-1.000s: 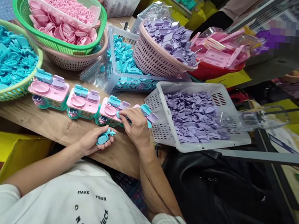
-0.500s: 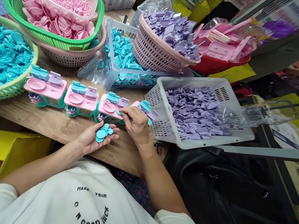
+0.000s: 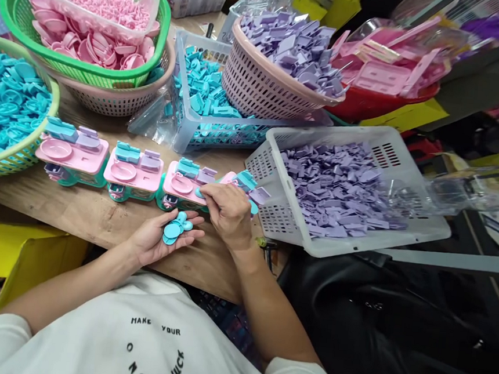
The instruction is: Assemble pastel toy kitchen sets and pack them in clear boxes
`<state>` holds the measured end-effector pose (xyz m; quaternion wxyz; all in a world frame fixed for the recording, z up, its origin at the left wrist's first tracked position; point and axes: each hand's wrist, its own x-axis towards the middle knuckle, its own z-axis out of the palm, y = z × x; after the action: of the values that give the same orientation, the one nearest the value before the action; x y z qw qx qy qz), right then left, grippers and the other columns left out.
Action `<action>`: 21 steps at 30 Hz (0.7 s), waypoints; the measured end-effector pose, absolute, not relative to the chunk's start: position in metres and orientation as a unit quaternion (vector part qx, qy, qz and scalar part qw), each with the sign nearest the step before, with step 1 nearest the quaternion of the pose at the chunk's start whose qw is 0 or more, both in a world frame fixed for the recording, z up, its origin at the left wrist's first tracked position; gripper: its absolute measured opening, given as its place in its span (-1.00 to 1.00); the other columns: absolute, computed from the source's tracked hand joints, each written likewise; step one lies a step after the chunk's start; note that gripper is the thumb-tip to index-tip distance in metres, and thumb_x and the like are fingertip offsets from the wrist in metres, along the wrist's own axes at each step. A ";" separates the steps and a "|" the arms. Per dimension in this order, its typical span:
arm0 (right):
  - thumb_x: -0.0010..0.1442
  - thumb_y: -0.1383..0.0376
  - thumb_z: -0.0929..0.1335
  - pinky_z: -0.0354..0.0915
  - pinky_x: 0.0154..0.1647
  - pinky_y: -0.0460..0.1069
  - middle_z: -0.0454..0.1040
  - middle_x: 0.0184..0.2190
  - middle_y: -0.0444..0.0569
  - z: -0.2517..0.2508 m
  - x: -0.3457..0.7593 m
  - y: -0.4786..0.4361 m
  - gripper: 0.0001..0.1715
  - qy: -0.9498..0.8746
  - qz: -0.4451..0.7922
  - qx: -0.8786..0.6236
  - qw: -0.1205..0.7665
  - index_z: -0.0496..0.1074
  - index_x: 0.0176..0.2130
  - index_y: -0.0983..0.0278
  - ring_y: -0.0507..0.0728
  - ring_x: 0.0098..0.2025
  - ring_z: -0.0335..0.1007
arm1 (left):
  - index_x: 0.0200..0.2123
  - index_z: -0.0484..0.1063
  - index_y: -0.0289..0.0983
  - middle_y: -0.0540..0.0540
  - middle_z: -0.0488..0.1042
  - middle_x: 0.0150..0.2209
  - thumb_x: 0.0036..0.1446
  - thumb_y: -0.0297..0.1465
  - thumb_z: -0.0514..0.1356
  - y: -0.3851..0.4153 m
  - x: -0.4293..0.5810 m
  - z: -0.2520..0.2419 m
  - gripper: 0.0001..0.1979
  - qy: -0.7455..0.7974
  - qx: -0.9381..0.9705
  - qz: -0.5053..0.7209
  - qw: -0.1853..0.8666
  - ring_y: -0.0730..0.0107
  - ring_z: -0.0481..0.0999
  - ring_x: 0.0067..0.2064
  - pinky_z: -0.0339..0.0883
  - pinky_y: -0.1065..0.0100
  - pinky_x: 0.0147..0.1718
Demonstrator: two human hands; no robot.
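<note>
My left hand point(image 3: 151, 241) is palm up, fingers loosely spread, cradling several small round turquoise plastic pieces point(image 3: 173, 231). With thumb and fingers pinched together, my right hand point(image 3: 230, 211) presses a small turquoise piece point(image 3: 199, 192) against the pink top of the third toy kitchen unit point(image 3: 172, 179). That unit carries a pink basin, a turquoise part and a purple part. A fourth toy unit point(image 3: 243, 180) is partly hidden behind my right hand. To the left stand two more units, a second one point(image 3: 140, 163) and a first one point(image 3: 93, 145), with similar parts on top.
A yellow-green basket point(image 3: 53, 106) of turquoise pieces is at left. Behind the toys stand a green basket point(image 3: 165, 34) with pink parts, a clear bin point(image 3: 183, 143) and a pink basket point(image 3: 252, 88) of purple parts. A white crate point(image 3: 303, 215) holds purple pieces at right.
The view has shifted slightly. My left hand has moved a little right, closer to my right hand, with the turquoise pieces still in it. My right hand stays at the third unit.
</note>
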<state>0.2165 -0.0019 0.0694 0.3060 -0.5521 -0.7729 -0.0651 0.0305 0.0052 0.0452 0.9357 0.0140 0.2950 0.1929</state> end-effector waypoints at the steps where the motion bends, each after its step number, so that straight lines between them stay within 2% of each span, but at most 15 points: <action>1: 0.40 0.33 0.27 0.21 -0.20 0.03 0.63 -0.29 -0.05 0.071 0.217 -0.001 -0.77 -0.778 -0.074 -0.554 0.286 0.51 -0.25 0.21 0.11 -0.26 0.48 | 0.16 0.36 -0.47 -0.35 0.52 0.08 0.44 -0.32 -0.08 0.006 0.032 0.047 -0.56 0.296 0.016 0.191 0.936 0.22 0.66 -0.12 0.55 0.40 -0.24; 3: 0.41 0.31 0.27 0.13 -0.22 0.04 0.62 -0.31 -0.06 0.072 0.216 0.000 -0.73 -0.779 -0.083 -0.563 0.261 0.51 -0.28 0.20 0.11 -0.28 0.45 | 0.17 0.35 -0.46 -0.36 0.52 0.08 0.44 -0.30 -0.08 0.007 0.034 0.052 -0.56 0.295 0.021 0.190 0.936 0.23 0.65 -0.10 0.54 0.38 -0.21; 7: 0.41 0.27 0.27 0.09 -0.21 0.06 0.61 -0.30 -0.07 0.073 0.214 0.001 -0.72 -0.757 -0.079 -0.592 0.266 0.52 -0.29 0.20 0.12 -0.25 0.40 | 0.15 0.36 -0.45 -0.34 0.52 0.06 0.45 -0.25 -0.11 0.006 0.038 0.060 -0.53 0.299 0.029 0.205 0.932 0.21 0.64 -0.08 0.54 0.35 -0.17; 10: 0.39 0.21 0.31 0.13 -0.12 0.08 0.61 -0.22 -0.07 0.075 0.208 -0.011 -0.79 -0.737 -0.091 -0.604 0.291 0.54 -0.18 0.17 0.17 -0.14 0.39 | 0.12 0.38 -0.47 -0.33 0.56 -0.03 0.44 -0.20 -0.10 0.003 0.038 0.062 -0.51 0.300 0.024 0.228 0.926 0.22 0.64 -0.11 0.54 0.32 -0.17; 12: 0.36 0.16 0.33 0.17 -0.05 0.10 0.58 -0.10 0.00 0.075 0.202 -0.027 -0.74 -0.739 -0.087 -0.589 0.314 0.52 -0.02 0.18 0.20 -0.05 0.37 | 0.06 0.41 -0.48 -0.30 0.59 -0.14 0.45 -0.19 -0.10 -0.001 0.039 0.061 -0.50 0.295 0.013 0.243 0.924 0.26 0.64 -0.20 0.55 0.34 -0.24; 14: 0.34 0.15 0.35 0.19 -0.06 0.10 0.56 -0.06 0.04 0.072 0.194 -0.046 -0.66 -0.780 -0.063 -0.542 0.308 0.49 0.06 0.20 0.21 -0.02 0.37 | 0.00 0.44 -0.48 -0.24 0.58 -0.28 0.44 -0.19 -0.10 -0.006 0.040 0.060 -0.51 0.282 -0.001 0.247 0.927 0.33 0.61 -0.34 0.50 0.42 -0.42; 17: 0.34 0.21 0.36 0.19 -0.17 0.07 0.60 -0.15 -0.01 0.066 0.187 -0.068 -0.75 -0.830 -0.025 -0.481 0.281 0.53 -0.03 0.22 0.15 -0.11 0.41 | -0.11 0.46 -0.47 -0.12 0.50 -0.45 0.44 -0.21 -0.08 -0.011 0.044 0.060 -0.54 0.266 -0.036 0.249 0.931 0.48 0.48 -0.54 0.28 0.54 -0.66; 19: 0.36 0.24 0.34 0.22 -0.19 0.06 0.62 -0.20 -0.02 0.065 0.187 -0.075 -0.79 -0.820 0.008 -0.485 0.305 0.55 -0.10 0.23 0.13 -0.18 0.42 | -0.16 0.46 -0.46 -0.07 0.46 -0.49 0.45 -0.27 -0.08 -0.014 0.047 0.061 -0.57 0.277 -0.049 0.259 0.924 0.54 0.43 -0.59 0.28 0.55 -0.66; 21: 0.37 0.23 0.33 0.29 -0.17 0.04 0.62 -0.23 -0.03 0.067 0.191 -0.073 -0.79 -0.780 0.073 -0.498 0.372 0.56 -0.12 0.22 0.11 -0.20 0.46 | -0.20 0.45 -0.45 -0.09 0.48 -0.47 0.45 -0.33 -0.08 -0.015 0.051 0.064 -0.62 0.301 -0.043 0.263 0.916 0.52 0.47 -0.55 0.38 0.52 -0.57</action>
<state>0.1912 -0.0735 0.0670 0.3715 -0.4982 -0.7800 0.0734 0.0506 -0.0145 0.0639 0.9155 -0.0433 0.3014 0.2628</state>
